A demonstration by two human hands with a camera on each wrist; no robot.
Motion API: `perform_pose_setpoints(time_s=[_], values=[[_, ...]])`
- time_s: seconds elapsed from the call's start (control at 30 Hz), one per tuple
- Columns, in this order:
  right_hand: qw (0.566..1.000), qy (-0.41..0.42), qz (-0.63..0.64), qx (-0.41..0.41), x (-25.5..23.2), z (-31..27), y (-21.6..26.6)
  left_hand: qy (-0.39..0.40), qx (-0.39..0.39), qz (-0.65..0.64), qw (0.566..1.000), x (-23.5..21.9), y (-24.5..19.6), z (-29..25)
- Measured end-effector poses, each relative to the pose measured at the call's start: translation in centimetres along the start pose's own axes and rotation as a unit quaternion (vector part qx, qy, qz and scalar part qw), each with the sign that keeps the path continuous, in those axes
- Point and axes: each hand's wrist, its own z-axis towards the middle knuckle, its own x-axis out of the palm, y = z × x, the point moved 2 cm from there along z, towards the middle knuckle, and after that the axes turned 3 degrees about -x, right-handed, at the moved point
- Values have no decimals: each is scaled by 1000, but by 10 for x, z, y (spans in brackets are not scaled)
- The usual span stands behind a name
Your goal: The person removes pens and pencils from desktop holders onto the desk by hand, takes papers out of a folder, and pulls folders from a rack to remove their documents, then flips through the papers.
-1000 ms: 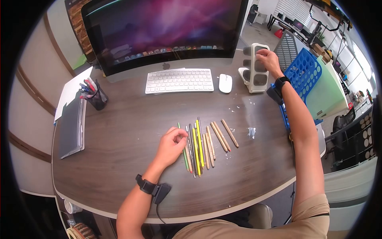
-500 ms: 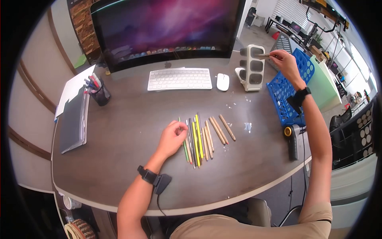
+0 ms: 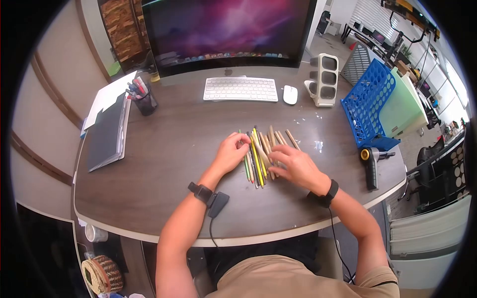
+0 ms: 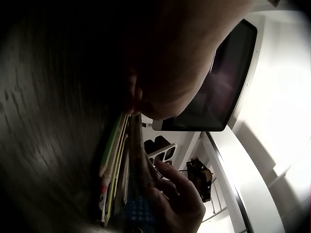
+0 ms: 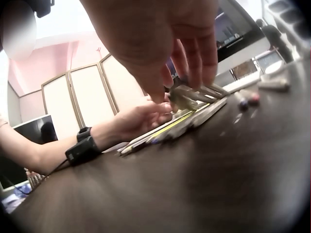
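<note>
Pinching blurred pencils (image 3: 263, 155) (seemingly), right hand (image 3: 299, 168), left hand (image 3: 230, 153) loosely curled, coloured pencils (image 3: 258, 163) beside it

Tan shirt (image 3: 268, 280), short sleeves (image 3: 380, 276), black wrist straps (image 3: 201, 192), boxy black modules (image 3: 219, 204), thin black cables (image 3: 211, 231)

We can read no words or numbers on anything about the hands. The one brand sign we make out is the apple mark (image 3: 228, 71), small and dark, on the strip under the screen of the monitor (image 3: 228, 32), beyond the left hand (image 3: 231, 154) and the right hand (image 3: 295, 166). We see a row of icons (image 3: 238, 55) low on that screen, too small to tell apart. The keyboard (image 3: 241, 89), also beyond the hands, has key characters too fine for us to read. Any print on the pencils (image 3: 260, 166) by the hands is too small or blurred.
</note>
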Motion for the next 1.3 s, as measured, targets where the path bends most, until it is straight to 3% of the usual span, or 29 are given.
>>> perform_pose_setpoints(time_s=[0.03,0.1,0.13,0.23,0.37,0.5,0.57,0.6,0.67,0.77,0.8,0.87,0.9,1.0,1.1,1.17,1.3], values=[[1000,2,2,-1,1,-1,3,4,6,-1,1000,1,0,0],[983,22,137,124,1,-3,-1,4,13,-5,1000,1,0,0],[980,14,142,142,0,-3,-8,1,30,43,999,2,-5,-2],[980,-7,97,172,0,2,-19,5,71,107,992,3,-8,-3],[987,39,79,131,15,-2,-42,9,122,149,981,3,-4,-3],[968,30,119,217,2,0,-47,12,125,164,979,2,-1,-2],[969,7,83,232,-1,4,-43,15,70,152,986,2,-6,-3],[969,5,84,233,5,2,-47,17,71,153,986,2,-10,-4],[989,-6,61,134,18,5,-50,21,52,184,981,3,-17,-7],[990,22,69,123,24,9,-54,15,87,202,975,1,-16,-9],[990,22,71,121,24,11,-53,-14,132,205,970,0,-10,-6],[978,17,94,186,17,15,-47,-23,124,204,971,0,-8,-5],[978,17,96,184,15,17,-41,-30,117,202,972,0,-7,-4],[954,31,257,150,20,20,-25,14,87,187,978,0,-21,-10],[965,70,222,119,24,27,-14,31,72,190,979,-2,-19,-8],[973,86,187,103,28,28,-19,-31,99,200,974,-7,-11,-5],[971,91,188,113,36,27,-30,-69,101,249,961,-12,-5,-1]])
